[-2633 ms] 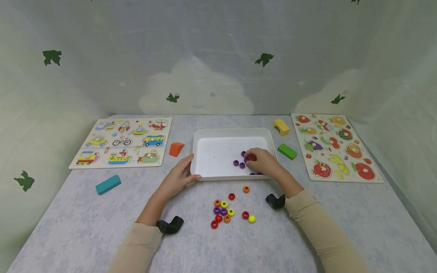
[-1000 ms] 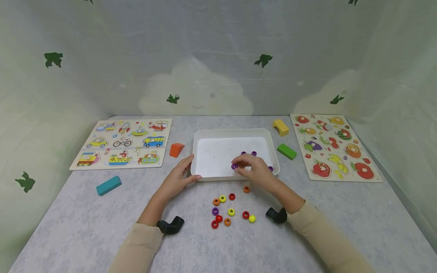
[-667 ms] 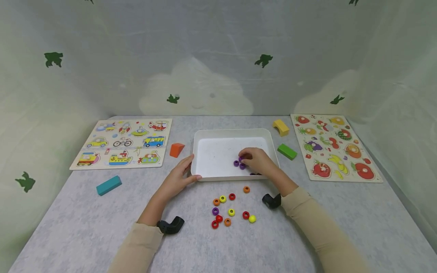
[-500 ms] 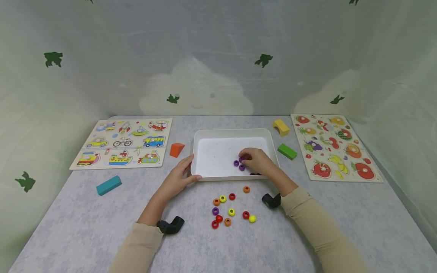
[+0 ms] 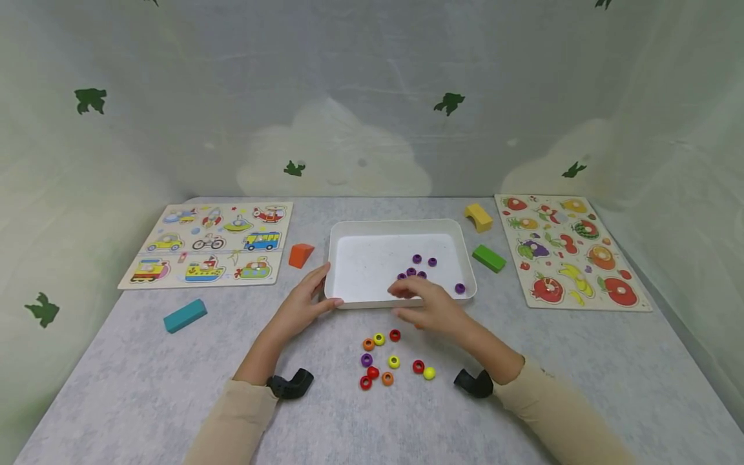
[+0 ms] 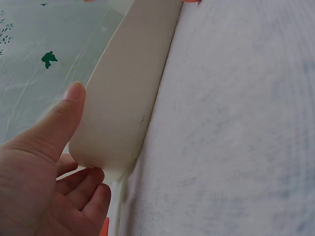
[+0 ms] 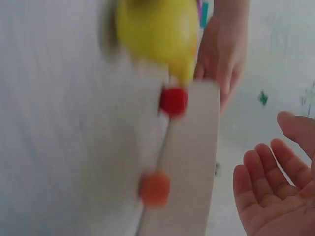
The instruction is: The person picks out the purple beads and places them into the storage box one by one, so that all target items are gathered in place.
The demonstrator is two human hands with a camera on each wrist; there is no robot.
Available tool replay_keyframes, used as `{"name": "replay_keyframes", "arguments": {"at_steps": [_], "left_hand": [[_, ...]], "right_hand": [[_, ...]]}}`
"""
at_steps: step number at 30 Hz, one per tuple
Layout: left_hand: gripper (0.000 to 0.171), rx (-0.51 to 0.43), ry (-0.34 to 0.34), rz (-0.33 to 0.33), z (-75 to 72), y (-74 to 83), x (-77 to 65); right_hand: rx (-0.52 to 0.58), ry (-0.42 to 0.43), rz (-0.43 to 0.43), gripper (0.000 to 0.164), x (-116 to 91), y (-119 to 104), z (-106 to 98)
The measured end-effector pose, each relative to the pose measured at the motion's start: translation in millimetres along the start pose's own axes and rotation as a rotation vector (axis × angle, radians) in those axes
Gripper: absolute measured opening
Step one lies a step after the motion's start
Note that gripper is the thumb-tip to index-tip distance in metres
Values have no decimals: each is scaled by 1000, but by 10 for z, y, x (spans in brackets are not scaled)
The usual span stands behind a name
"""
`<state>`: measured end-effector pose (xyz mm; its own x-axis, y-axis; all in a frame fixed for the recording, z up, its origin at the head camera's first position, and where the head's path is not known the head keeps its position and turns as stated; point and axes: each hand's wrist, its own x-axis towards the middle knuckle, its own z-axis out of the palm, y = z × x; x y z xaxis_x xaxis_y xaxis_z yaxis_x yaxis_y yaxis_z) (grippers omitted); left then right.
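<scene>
My left hand [image 5: 302, 305] grips the near left corner of a white tray [image 5: 395, 225]. In the left wrist view the thumb lies at the tray's rim and the fingers bend against its corner. Several purple beads [image 5: 433, 262] lie in the tray's right half. My right hand [image 5: 433, 309], with nothing in it, hovers over the near rim, fingers and thumb apart. It partly covers the purple beads behind it. On the table in front lie loose beads: red [image 5: 395, 335], yellow [image 5: 394, 361], orange [image 5: 387, 379] and one purple bead [image 5: 367, 360]. Another orange bead [image 7: 155, 188] shows in the right wrist view.
A vehicle puzzle board [image 5: 209, 244] lies at the left and a fruit puzzle board [image 5: 572, 252] at the right. Around the tray are an orange block [image 5: 300, 255], a teal block [image 5: 185, 316], a green block [image 5: 489, 258] and a yellow arch block [image 5: 478, 217].
One purple bead has gone from the table into the tray. My right hand let go of it among the others and drew back toward the near rim. My left hand stays put.
</scene>
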<state>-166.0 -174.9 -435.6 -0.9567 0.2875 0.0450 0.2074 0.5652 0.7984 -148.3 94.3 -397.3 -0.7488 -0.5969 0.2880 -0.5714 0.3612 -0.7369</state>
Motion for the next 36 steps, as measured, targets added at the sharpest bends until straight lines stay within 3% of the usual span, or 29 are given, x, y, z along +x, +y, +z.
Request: {"name": "replay_keyframes", "arguments": {"at_steps": [5,11,18,24,29,33,36], "left_hand": [[81,-7,2,-3,-1,-2,-1],[81,-12,1,9,1,2,4],[82,-15,-8,9,-8,10,-4],[82,-16,-6,22,-19,6,-8],[82,-12,-5,27,-20,2,-6],[81,-6,-8,10,-14,11,-5],[81,2,-13,-8,-13,17,-3]], "right_hand": [[62,-157,-12,29,-152,-163,255],[36,-278,-5,21,-205,-139,483],[-74,-315,-42,16,-178,-125,571],[-95,-350,-79,15,-131,-149,606],[-50,-282,-42,17,-78,-210,482],[-12,-133,-27,19,43,-195,252],[-31,5,-2,20,183,-57,82]]}}
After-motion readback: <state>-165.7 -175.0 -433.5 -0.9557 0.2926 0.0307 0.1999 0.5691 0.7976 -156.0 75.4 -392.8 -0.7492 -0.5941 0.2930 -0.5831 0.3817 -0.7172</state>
